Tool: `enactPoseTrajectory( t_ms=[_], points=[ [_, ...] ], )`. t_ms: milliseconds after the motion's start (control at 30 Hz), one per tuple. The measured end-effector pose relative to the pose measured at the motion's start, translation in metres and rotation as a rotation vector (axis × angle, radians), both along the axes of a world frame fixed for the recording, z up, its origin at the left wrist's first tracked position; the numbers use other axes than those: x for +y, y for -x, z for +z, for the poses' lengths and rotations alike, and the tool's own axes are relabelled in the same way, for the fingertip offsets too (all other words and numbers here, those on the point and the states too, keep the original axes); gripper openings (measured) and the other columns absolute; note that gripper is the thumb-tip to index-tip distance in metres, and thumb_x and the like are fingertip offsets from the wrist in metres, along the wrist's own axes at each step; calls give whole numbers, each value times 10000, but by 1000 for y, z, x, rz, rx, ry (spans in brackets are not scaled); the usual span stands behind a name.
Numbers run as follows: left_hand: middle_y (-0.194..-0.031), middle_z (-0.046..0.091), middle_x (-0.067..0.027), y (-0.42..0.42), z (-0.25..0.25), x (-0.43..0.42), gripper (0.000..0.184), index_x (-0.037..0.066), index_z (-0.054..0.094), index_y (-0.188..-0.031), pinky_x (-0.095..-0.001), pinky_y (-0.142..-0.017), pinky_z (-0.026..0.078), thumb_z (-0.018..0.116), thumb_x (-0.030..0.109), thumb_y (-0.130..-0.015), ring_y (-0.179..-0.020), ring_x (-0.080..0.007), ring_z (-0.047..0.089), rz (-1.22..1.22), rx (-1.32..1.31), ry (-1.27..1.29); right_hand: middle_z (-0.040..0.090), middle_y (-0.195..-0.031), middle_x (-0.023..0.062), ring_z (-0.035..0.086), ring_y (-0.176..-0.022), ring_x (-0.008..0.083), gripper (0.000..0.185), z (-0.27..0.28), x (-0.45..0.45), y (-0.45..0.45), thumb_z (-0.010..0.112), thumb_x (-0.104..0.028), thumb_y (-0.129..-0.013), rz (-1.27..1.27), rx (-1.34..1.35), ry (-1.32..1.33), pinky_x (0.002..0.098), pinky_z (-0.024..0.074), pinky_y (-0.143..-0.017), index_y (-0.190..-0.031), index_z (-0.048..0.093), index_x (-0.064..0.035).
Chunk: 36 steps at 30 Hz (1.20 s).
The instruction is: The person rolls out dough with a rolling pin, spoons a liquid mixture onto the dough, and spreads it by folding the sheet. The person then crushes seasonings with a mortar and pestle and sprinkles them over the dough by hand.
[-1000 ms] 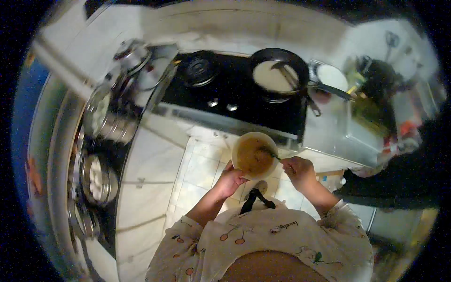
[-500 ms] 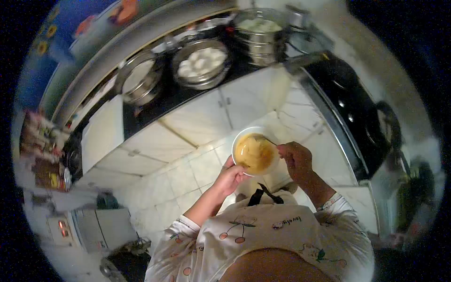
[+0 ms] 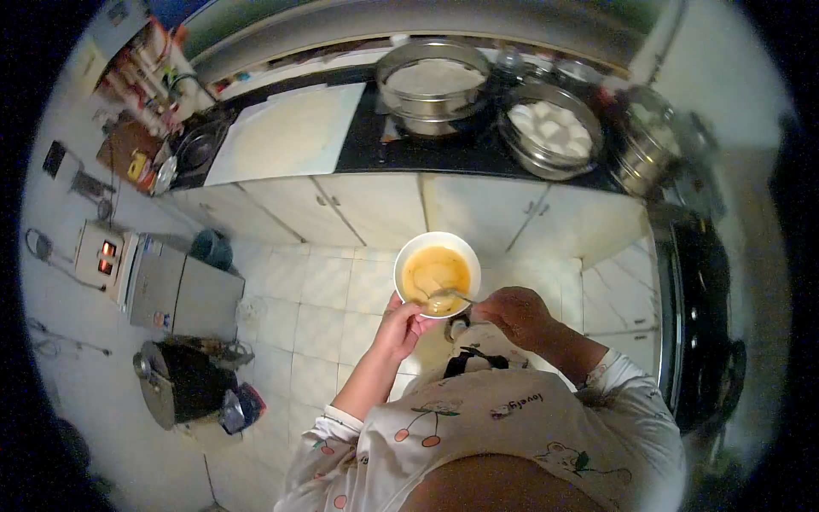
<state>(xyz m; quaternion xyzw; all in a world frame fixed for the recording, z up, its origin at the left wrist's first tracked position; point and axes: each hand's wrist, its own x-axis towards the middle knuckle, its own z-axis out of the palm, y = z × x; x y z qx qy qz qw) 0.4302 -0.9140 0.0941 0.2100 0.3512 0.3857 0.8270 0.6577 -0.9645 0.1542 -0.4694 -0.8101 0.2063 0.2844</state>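
Note:
A white bowl [image 3: 398, 271] of yellow-orange liquid [image 3: 439, 263], much like beaten egg, is held out in front of my body. My left hand [image 3: 403, 328] grips its lower left rim, thumb over the edge and fingers beneath. From the right, my right hand [image 3: 512, 316] is closed round the handle of a metal spoon [image 3: 452, 294]. The spoon's head dips into the liquid near the bowl's lower side. Part of the handle is hidden in my fingers.
Along the black counter [image 3: 358, 154] stand a white board [image 3: 286, 136], a steamer pot with white contents [image 3: 433, 85], a steel pot of white pieces [image 3: 550, 132] and a stacked steamer [image 3: 644, 141]. A stove [image 3: 699, 307] is at right. A dark bin [image 3: 188, 384] stands at left.
My view has swung left, so the counter and pots appear farther right. The spoon has moved from the bowl's upper right to its lower side, and my right hand is lower beside the bowl.

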Motion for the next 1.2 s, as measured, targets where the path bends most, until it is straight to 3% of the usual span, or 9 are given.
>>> enactPoseTrajectory(
  t_ms=[167,433,533,600,767,1000,1033,1133,1200],
  points=[
    [-1204,429,-148,36,-3,38,669,89,247,-1285,-388,-806,510,519,21,-677,-1008,-290,538,151,15,1,592,-770,123,577,-702,308,183,0,96,26,552,-41,-746,15,-2,-217,383,472,-621,-927,568,-69],
    [-1189,440,-155,84,-3,133,646,54,265,-1270,-400,-838,483,536,62,-683,-1012,-289,532,330,12,5,606,-775,106,594,-677,256,166,-19,240,112,585,-97,-733,370,114,-201,348,497,-602,-895,608,-68],
    [-1142,462,-173,100,12,169,553,44,286,-1236,-379,-775,521,442,-28,-710,-948,-296,564,478,-19,27,605,-770,113,595,-675,267,153,-18,283,117,573,-103,-757,512,45,-181,357,496,-598,-904,599,-71],
    [-1192,440,-157,117,9,187,623,57,278,-1262,-394,-845,477,524,49,-690,-1016,-288,529,495,29,20,604,-769,122,595,-671,273,137,-13,316,116,543,-110,-786,527,49,-193,366,492,-592,-907,592,-68],
    [-1203,433,-154,155,5,225,635,61,263,-1269,-411,-843,479,518,30,-688,-1019,-296,526,535,53,25,600,-831,140,581,-783,306,197,-4,386,171,483,-133,-799,391,107,-95,406,476,-662,-955,571,-50],
    [-1181,452,-154,242,-1,301,604,76,271,-1260,-424,-810,496,500,16,-704,-998,-302,537,505,-20,20,610,-828,120,590,-765,295,139,-21,424,265,512,-112,-816,530,7,-127,393,475,-680,-924,583,-59],
    [-1170,461,-148,259,4,312,580,73,284,-1249,-424,-818,489,483,2,-708,-992,-297,541,473,7,31,607,-814,121,589,-753,297,132,-8,430,273,517,-114,-814,461,-149,38,397,472,-655,-925,578,-76],
    [-1095,519,-124,297,-5,348,493,83,373,-1196,-411,-818,486,467,-30,-725,-973,-245,555,435,-6,38,590,-867,146,567,-776,324,189,-20,465,279,475,-142,-824,368,-31,-233,420,460,-671,-979,556,-71],
    [-1105,518,-120,320,-8,377,472,98,380,-1190,-403,-801,492,469,-21,-742,-948,-237,565,399,-26,-2,593,-854,147,568,-775,325,157,-9,486,308,490,-122,-819,233,33,-102,424,457,-675,-948,566,-73]
  ],
)
